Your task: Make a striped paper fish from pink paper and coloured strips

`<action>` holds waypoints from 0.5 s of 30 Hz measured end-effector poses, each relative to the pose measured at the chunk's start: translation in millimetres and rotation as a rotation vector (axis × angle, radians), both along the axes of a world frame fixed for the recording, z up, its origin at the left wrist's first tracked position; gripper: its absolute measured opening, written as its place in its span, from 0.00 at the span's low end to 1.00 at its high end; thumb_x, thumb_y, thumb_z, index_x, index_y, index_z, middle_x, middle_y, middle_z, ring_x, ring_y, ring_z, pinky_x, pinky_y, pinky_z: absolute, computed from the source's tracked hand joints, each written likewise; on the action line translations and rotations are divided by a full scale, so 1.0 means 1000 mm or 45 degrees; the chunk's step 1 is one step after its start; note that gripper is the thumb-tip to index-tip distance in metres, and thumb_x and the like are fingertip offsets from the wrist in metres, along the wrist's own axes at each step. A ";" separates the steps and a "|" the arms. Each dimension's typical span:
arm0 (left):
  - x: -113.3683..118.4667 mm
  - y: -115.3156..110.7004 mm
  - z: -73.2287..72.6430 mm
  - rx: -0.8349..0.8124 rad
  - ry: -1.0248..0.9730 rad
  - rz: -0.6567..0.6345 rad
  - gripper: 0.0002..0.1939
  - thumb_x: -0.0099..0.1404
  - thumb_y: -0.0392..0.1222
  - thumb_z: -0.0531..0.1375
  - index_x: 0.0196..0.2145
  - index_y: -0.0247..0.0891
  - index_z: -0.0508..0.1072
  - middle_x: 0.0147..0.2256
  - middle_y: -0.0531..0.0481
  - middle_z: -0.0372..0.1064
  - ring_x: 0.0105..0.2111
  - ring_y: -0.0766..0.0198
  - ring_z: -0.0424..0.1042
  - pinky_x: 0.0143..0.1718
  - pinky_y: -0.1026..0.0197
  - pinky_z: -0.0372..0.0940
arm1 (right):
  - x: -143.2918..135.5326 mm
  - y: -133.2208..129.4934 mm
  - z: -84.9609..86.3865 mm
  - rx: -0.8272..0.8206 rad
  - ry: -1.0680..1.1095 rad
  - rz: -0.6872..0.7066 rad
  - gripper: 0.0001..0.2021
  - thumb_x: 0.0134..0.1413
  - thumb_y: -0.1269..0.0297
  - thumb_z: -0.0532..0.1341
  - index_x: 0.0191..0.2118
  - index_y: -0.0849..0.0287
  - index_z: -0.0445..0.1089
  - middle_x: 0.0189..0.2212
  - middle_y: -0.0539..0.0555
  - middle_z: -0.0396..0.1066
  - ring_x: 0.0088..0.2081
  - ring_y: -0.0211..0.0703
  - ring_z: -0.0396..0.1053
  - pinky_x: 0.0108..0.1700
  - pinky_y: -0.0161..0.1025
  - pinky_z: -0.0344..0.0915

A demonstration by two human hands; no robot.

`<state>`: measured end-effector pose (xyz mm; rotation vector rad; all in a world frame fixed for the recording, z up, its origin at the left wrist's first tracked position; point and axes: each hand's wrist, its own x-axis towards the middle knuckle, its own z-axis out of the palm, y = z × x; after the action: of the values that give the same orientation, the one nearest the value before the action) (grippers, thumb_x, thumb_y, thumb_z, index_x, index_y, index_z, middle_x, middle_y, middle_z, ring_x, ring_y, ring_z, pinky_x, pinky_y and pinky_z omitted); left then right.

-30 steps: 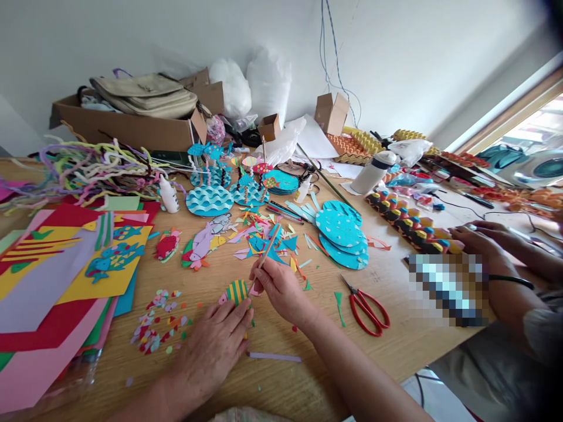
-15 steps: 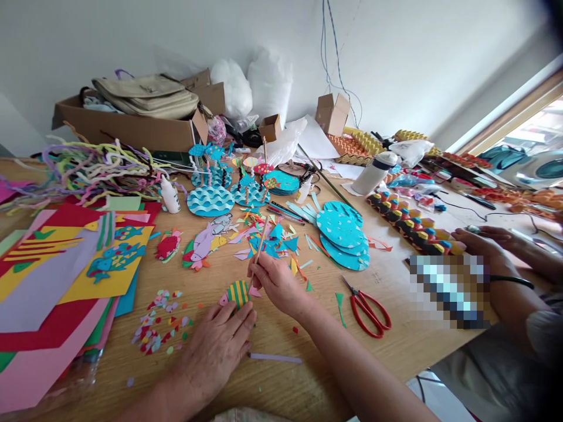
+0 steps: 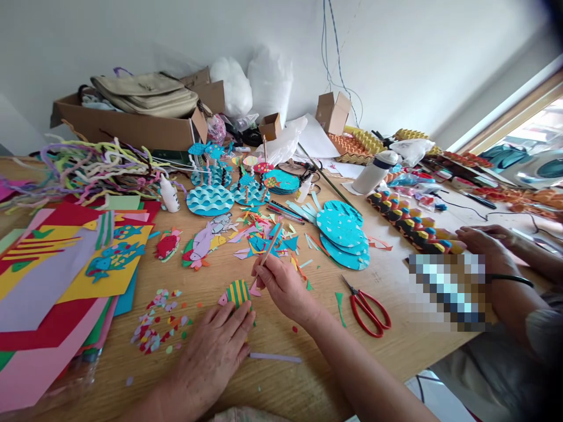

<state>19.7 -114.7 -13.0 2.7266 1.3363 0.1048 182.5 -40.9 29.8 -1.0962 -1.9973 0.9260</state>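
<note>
**Striped paper fish on desk, under left fingers; stick in right grip**

Paper fish [image 3: 238, 292]: flat cutout, yellow body, green stripes, pink head, lying on the wood-grain desk [image 3: 290, 390] in front of the wearer. Left hand [image 3: 217, 337] palm down, fingers extended over its lower part, not clamped. Right hand [image 3: 281, 287]: grip together on a thin, straight stick [image 3: 271, 241], slanted, lower end by the tail side of the fish; can't tell if it touches.

Close by: narrow lilac paper strip [image 3: 275, 357], loose ring of small confetti bits [image 3: 148, 346], pointed paper scraps [image 3: 275, 237], metal scissors [image 3: 369, 313] with red loop handles, blades slightly apart.

Further out: overlapping round turquoise discs [image 3: 341, 228] with pale flecks, a wavy-layered blue disc [image 3: 210, 200], smooth coloured card sheets [image 3: 44, 363] stacked left, fuzzy bendy stems [image 3: 88, 170] in a tangle, white squeeze bottle [image 3: 169, 195].

Far right: knobbly multicoloured strip [image 3: 409, 228], co-worker's hands [image 3: 479, 240] near its end.
</note>
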 end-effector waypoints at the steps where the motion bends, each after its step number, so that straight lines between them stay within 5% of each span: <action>1: 0.000 0.000 0.000 0.010 -0.001 -0.001 0.20 0.63 0.46 0.54 0.53 0.41 0.64 0.53 0.49 0.63 0.49 0.54 0.64 0.49 0.50 0.57 | 0.001 -0.001 -0.002 -0.003 -0.005 0.000 0.08 0.59 0.69 0.47 0.31 0.58 0.59 0.23 0.48 0.63 0.24 0.33 0.64 0.28 0.29 0.60; 15: 0.000 -0.002 -0.001 0.050 0.032 -0.033 0.19 0.63 0.47 0.53 0.52 0.41 0.66 0.53 0.51 0.64 0.48 0.52 0.64 0.48 0.49 0.58 | -0.010 0.021 -0.006 -0.049 0.084 -0.002 0.08 0.57 0.70 0.49 0.28 0.57 0.58 0.18 0.45 0.61 0.20 0.32 0.62 0.24 0.28 0.59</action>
<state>20.0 -117.1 -14.2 2.7857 1.3190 0.0961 172.8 -19.8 23.3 -1.0748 -1.9321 0.9912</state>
